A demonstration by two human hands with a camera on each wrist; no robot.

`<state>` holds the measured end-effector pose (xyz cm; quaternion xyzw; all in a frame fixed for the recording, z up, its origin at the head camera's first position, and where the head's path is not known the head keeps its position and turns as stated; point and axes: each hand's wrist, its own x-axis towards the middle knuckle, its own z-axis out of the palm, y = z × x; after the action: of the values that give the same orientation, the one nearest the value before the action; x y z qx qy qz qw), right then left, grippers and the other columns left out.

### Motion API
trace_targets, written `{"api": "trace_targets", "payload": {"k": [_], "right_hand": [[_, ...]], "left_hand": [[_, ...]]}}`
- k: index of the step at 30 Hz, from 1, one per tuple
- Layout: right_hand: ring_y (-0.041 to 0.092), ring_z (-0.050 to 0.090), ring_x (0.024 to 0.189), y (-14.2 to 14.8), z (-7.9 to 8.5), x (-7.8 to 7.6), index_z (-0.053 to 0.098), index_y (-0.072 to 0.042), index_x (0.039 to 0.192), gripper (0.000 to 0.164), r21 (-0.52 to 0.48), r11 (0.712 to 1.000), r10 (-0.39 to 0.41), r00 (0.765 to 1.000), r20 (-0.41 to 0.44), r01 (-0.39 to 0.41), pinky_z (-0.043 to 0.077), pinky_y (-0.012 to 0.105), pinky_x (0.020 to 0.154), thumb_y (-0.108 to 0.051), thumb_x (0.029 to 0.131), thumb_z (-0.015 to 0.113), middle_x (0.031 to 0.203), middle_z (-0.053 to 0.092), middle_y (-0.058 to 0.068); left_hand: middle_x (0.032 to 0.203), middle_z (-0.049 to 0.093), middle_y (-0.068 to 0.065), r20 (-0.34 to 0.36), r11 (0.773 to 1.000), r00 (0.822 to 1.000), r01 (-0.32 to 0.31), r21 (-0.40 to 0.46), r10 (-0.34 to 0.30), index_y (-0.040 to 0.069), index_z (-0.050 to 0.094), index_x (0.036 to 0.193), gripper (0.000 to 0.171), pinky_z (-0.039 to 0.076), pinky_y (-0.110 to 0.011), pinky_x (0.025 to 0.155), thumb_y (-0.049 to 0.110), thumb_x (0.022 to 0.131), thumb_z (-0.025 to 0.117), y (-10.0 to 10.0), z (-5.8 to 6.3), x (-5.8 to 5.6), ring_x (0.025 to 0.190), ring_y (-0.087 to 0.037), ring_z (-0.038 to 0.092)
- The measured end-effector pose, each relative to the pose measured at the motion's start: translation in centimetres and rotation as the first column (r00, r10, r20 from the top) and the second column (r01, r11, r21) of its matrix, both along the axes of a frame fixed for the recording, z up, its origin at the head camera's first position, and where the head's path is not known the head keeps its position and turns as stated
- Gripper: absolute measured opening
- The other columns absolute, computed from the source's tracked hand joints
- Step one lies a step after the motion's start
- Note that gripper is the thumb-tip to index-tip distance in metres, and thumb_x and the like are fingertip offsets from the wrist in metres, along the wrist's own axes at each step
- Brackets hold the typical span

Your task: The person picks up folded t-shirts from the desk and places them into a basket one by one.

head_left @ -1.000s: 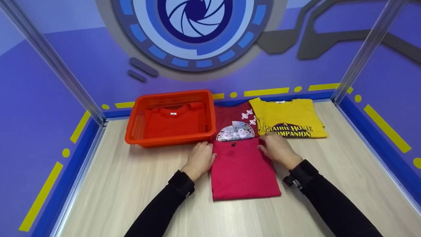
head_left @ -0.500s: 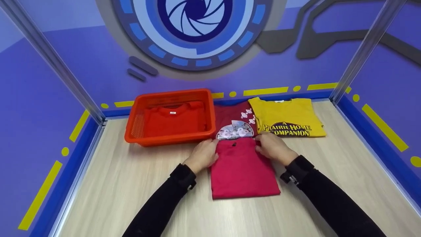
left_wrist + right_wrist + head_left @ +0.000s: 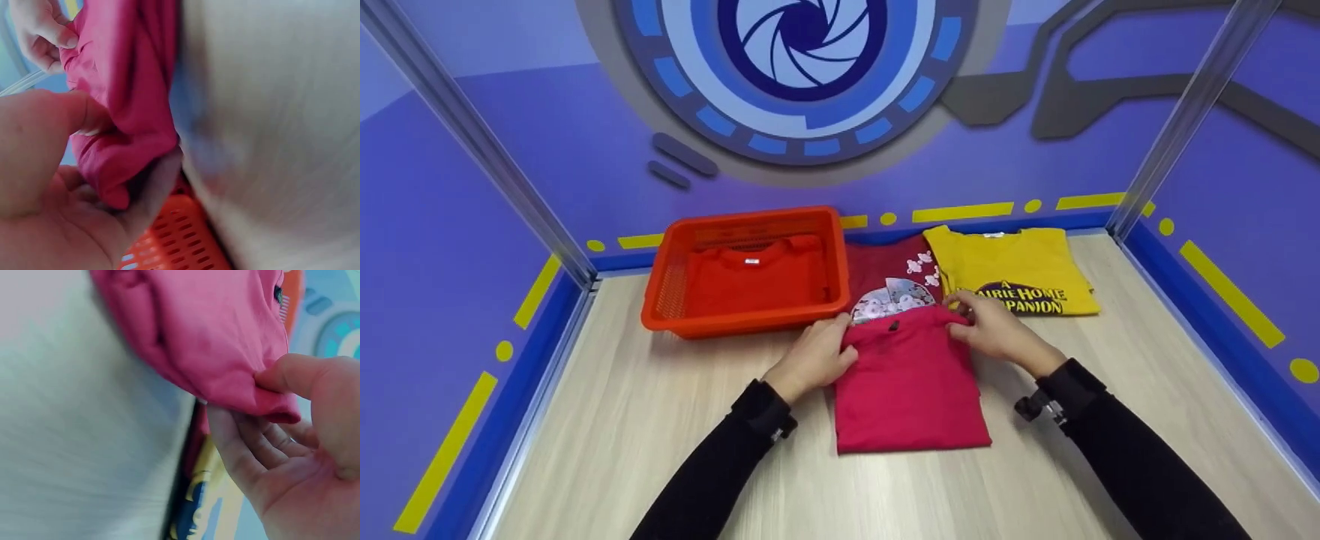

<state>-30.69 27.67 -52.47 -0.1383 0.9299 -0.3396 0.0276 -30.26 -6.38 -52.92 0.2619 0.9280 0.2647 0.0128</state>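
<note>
Left hand (image 3: 812, 357) and right hand (image 3: 997, 331) pinch the pink shirt (image 3: 911, 394) by its far corners, suiting likely light, limp cloth, underside unclear.

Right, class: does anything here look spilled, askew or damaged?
Nothing stands out: no spill or damage shows. The pink shirt bunches at its upper corners where the left hand and right hand pinch it; the yellow shirt lies neatly folded.

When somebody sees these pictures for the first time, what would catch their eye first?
Probably the large round design on the back wall comes first. Next is the folded pink garment in front, its far end held by the left grip and right grip. Behind it, the yellow shirt at right and orange basket at left stand out.
</note>
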Motion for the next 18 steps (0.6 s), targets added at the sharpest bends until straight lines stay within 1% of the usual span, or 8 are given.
{"api": "trace_targets", "payload": {"k": [3, 6, 8, 11, 13, 14, 16, 18], "right_hand": [[0.027, 0.067, 0.102, 0.4, 1.1, 0.0, 0.073, -0.002, 0.136, 0.036, -0.043, 0.999, -0.008, 1.0, 0.004, 0.008, 0.056, 0.035, 0.087, -0.015, 0.102, 0.074, 0.117, 0.076, 0.017], [0.025, 0.064, 0.095, 0.4, 2.4, 0.1, 0.076, -0.005, 0.126, 0.025, -0.11, 0.994, -0.02, 1.0, 0.007, 0.021, 0.052, 0.031, 0.082, -0.017, 0.103, 0.075, 0.111, 0.074, 0.015], [0.024, 0.063, 0.092, 0.3, 3.3, 0.2, 0.073, -0.008, 0.121, 0.02, -0.179, 0.984, -0.018, 1.0, 0.02, 0.022, 0.052, 0.029, 0.08, -0.019, 0.104, 0.076, 0.106, 0.07, 0.013], [0.025, 0.067, 0.091, -0.1, 4.9, 0.2, 0.07, -0.01, 0.122, 0.021, -0.275, 0.961, -0.012, 0.999, 0.036, 0.021, 0.06, 0.029, 0.08, -0.021, 0.105, 0.077, 0.105, 0.071, 0.013], [0.025, 0.068, 0.088, -0.4, 6.1, 0.2, 0.074, -0.012, 0.123, 0.022, -0.302, 0.953, -0.01, 1.0, -0.013, 0.006, 0.061, 0.028, 0.076, -0.02, 0.103, 0.08, 0.104, 0.074, 0.012], [0.024, 0.069, 0.084, -0.7, 6.7, 0.2, 0.077, -0.013, 0.124, 0.022, -0.308, 0.951, -0.013, 0.999, -0.045, -0.001, 0.061, 0.027, 0.073, -0.02, 0.103, 0.081, 0.103, 0.077, 0.012], [0.021, 0.068, 0.079, -1.4, 7.8, 0.1, 0.081, -0.014, 0.123, 0.022, -0.304, 0.953, -0.021, 0.992, -0.127, -0.019, 0.058, 0.024, 0.07, -0.019, 0.101, 0.083, 0.101, 0.079, 0.009], [0.02, 0.063, 0.072, -2.3, 8.7, 0.2, 0.084, -0.016, 0.12, 0.021, -0.302, 0.952, -0.022, 0.98, -0.195, -0.039, 0.051, 0.022, 0.064, -0.017, 0.1, 0.084, 0.097, 0.079, 0.007]], "left_hand": [[0.111, 0.076, -0.011, -0.011, 0.995, 0.999, 0.039, 0.092, -0.038, 0.008, 0.068, 0.128, 0.029, 0.06, -0.042, 0.092, 0.014, 0.1, 0.072, -0.7, 1.3, 0.0, 0.099, -0.026, 0.07], [0.115, 0.079, -0.007, -0.003, 0.981, 0.999, 0.054, 0.184, -0.054, 0.012, 0.069, 0.14, 0.04, 0.061, -0.037, 0.092, 0.015, 0.101, 0.076, -1.6, 2.6, 0.1, 0.098, -0.02, 0.071], [0.114, 0.08, -0.005, -0.008, 0.966, 0.999, 0.054, 0.252, -0.054, 0.014, 0.067, 0.145, 0.047, 0.061, -0.033, 0.084, 0.014, 0.099, 0.078, -2.2, 3.8, 0.3, 0.094, -0.017, 0.071], [0.112, 0.081, -0.006, -0.051, 0.941, 0.998, 0.061, 0.334, -0.047, 0.015, 0.064, 0.151, 0.057, 0.057, -0.029, 0.075, 0.011, 0.097, 0.081, -3.3, 5.6, 0.3, 0.087, -0.014, 0.069], [0.115, 0.08, -0.008, -0.078, 0.922, 0.997, 0.05, 0.384, -0.022, 0.016, 0.063, 0.155, 0.063, 0.054, -0.029, 0.075, 0.011, 0.095, 0.083, -4.2, 6.7, 0.0, 0.086, -0.015, 0.067], [0.117, 0.08, -0.008, -0.073, 0.91, 0.997, 0.036, 0.413, -0.007, 0.017, 0.064, 0.155, 0.064, 0.054, -0.029, 0.076, 0.012, 0.095, 0.084, -4.7, 7.3, -0.3, 0.087, -0.015, 0.067], [0.119, 0.081, -0.009, -0.042, 0.881, 0.999, 0.001, 0.473, 0.022, 0.021, 0.068, 0.151, 0.062, 0.055, -0.032, 0.081, 0.014, 0.093, 0.087, -5.9, 8.3, -0.8, 0.091, -0.018, 0.069], [0.118, 0.08, -0.007, 0.001, 0.851, 0.999, -0.041, 0.523, 0.047, 0.024, 0.076, 0.141, 0.052, 0.055, -0.034, 0.082, 0.017, 0.092, 0.09, -7.1, 9.1, -1.1, 0.094, -0.021, 0.069]]}}
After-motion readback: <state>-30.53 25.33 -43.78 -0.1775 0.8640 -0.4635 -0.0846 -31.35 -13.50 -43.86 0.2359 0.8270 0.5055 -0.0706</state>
